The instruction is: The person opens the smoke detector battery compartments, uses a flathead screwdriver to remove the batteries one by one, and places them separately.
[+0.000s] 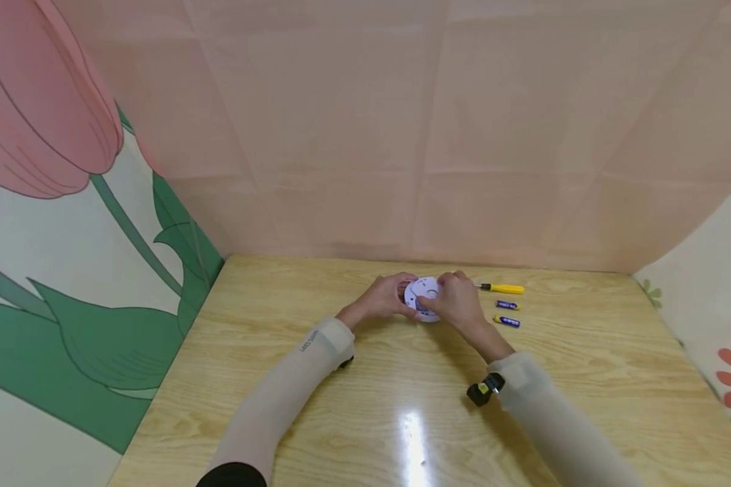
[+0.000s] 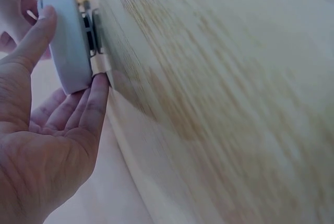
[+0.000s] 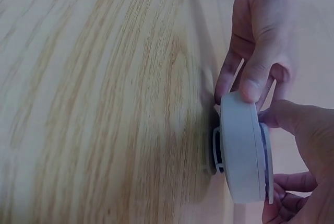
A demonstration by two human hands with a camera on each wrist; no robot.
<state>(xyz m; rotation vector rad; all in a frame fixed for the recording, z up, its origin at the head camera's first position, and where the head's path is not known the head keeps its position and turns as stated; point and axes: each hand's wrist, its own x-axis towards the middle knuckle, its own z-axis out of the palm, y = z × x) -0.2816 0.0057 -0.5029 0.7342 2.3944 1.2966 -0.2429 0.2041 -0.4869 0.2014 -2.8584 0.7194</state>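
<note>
A round white smoke alarm [image 3: 241,148] is held just above the far part of the table, its dark slotted part facing down in both wrist views. My left hand [image 1: 385,296] grips the rim of its body, thumb on one side and fingers beneath. From the other side, my right hand [image 1: 463,303] pinches the thin white back plate [image 3: 267,166] on top, with the thumb near the edge. A narrow dark gap shows between plate and body in the right wrist view. Printed marks and holes are visible on the plate in the head view; my right fingers hide part of it.
To the right of the hands lie a screwdriver [image 1: 503,289] with a yellow handle and two blue-and-yellow batteries, an upper battery [image 1: 507,305] and a lower battery [image 1: 507,321]. The wooden table [image 1: 378,399] meets a pink cloth backdrop [image 1: 365,203] at its far edge.
</note>
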